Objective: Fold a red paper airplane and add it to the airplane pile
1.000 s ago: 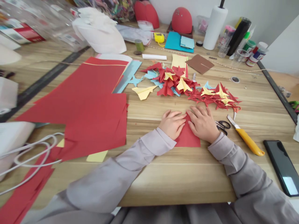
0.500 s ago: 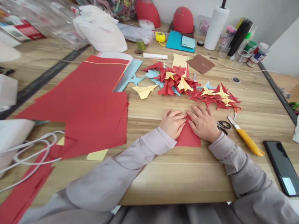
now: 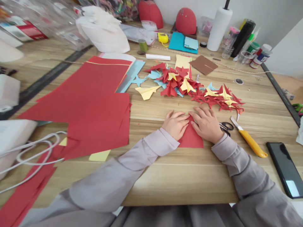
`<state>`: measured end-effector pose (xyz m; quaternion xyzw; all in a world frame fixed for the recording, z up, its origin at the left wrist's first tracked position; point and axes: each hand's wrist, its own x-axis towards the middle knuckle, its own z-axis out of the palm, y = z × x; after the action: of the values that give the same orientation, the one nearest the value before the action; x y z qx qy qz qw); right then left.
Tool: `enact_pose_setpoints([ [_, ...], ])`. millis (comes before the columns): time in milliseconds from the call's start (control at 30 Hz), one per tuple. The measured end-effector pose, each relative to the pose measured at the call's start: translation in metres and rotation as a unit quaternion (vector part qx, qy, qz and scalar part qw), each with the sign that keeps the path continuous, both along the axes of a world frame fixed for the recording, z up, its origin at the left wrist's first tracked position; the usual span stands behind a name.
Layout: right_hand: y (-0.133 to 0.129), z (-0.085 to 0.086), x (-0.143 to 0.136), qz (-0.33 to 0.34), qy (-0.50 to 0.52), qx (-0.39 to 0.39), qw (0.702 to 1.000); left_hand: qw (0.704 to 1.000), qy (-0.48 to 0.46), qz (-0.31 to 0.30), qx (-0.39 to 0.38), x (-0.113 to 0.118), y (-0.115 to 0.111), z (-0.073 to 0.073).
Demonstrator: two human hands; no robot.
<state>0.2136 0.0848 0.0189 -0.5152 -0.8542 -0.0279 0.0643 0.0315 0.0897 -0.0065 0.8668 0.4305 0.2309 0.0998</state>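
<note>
The left hand (image 3: pixel 175 125) lies unclenched on the red paper (image 3: pixel 191 137) from its ten-o'clock side, and from my distant seat I see the right hand (image 3: pixel 206 124) resting from two, fingers extended. Folded paper pieces (image 3: pixel 187 85) heap at twelve; black scissors (image 3: pixel 222 125) (partly hidden by that hand) lie at three.

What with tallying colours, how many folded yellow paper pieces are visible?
6: one piece at the left edge of the paper pile, two pieces farther in, three pieces toward its right end. Others may be hidden underneath.
</note>
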Motion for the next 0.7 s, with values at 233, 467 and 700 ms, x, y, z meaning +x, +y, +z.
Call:
enact_pose_setpoints([
  [233, 0.0005, 0.0001, -0.0006, 0.000, -0.002, 0.004, 1.000, 1.000, 0.007, -0.001, 0.006, 0.0003, 0.0001, 0.0009],
  [467, -0.0011, -0.0001, -0.0011, -0.002, -0.004, 0.001, 1.000, 0.999, 0.025, -0.005, 0.036, -0.0002, -0.0002, -0.0009],
  [700, -0.0008, 0.0000, -0.0014, -0.004, -0.012, -0.001, 1.000, 0.992, 0.082, -0.001, 0.096, 0.0049, -0.0039, 0.0002],
])
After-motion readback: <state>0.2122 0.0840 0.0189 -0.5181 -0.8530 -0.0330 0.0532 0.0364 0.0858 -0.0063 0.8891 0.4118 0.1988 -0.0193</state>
